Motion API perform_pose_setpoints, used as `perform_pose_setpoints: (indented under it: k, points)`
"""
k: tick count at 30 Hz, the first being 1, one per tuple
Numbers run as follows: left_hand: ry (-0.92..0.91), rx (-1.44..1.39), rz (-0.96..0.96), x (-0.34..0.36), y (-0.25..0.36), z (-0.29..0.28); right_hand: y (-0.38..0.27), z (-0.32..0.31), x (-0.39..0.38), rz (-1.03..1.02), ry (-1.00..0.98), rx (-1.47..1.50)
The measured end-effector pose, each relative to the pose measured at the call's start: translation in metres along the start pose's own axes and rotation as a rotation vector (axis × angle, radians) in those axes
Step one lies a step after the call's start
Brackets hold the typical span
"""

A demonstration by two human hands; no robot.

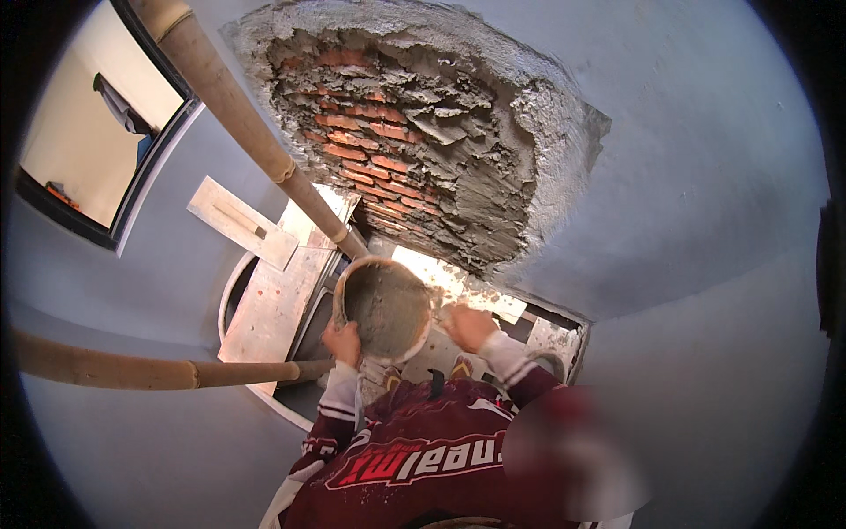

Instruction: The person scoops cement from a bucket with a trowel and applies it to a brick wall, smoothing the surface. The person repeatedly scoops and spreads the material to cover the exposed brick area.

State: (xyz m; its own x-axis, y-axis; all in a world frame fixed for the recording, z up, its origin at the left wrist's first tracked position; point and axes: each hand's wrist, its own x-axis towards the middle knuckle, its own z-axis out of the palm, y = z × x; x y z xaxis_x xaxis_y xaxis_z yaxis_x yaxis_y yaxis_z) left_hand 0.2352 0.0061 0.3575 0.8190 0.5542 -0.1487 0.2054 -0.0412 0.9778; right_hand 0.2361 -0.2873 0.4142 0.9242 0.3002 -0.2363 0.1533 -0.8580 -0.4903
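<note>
A round bucket (341, 304) with wet grey mortar (386, 309) in it is held up in front of me, tilted so that its mouth shows. My left hand (342, 342) grips its rim at the near left, fingers closed over the edge. Just right of the bucket, my right hand (470, 328) is closed in a fist. A blurred grey shape sticks out from it toward the rim, too unclear to name. Beyond the bucket, the wall has a broken-out patch of bare red bricks (374, 150), with rough fresh mortar (485, 194) spread over its right part.
Two bamboo poles (229, 110) cross the left side, meeting near the bucket. A wooden float (242, 220) lies on a plank (278, 304) to the left. A dark-framed window opening (106, 123) is at the upper left. Grey plastered wall (696, 203) extends along the right.
</note>
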Motion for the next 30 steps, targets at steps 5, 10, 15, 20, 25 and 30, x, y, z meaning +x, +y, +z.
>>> perform_pose_setpoints:
  k: [5, 10, 15, 20, 25, 30]
  points:
    - [-0.075, 0.005, 0.224, 0.008, 0.054, 0.015, -0.036, 0.017, 0.038, 0.017, -0.101, -0.135]
    - [-0.197, 0.162, 0.524, 0.018, 0.051, 0.019, -0.065, 0.074, 0.078, -0.030, -0.068, -0.247]
    - [-0.228, 0.146, 0.662, 0.038, 0.074, -0.014, -0.110, 0.012, 0.071, 0.141, 0.118, -0.002]
    - [-0.355, 0.103, 0.888, 0.030, 0.099, -0.009, -0.091, 0.040, 0.082, -0.052, -0.375, 0.145]
    - [-0.255, 0.031, 0.672, 0.072, 0.054, -0.031, -0.129, 0.052, 0.042, 0.284, -0.594, 1.463]
    - [-0.267, -0.170, 0.354, 0.063, 0.071, -0.032, -0.136, 0.023, 0.057, -0.146, 0.028, -0.023]
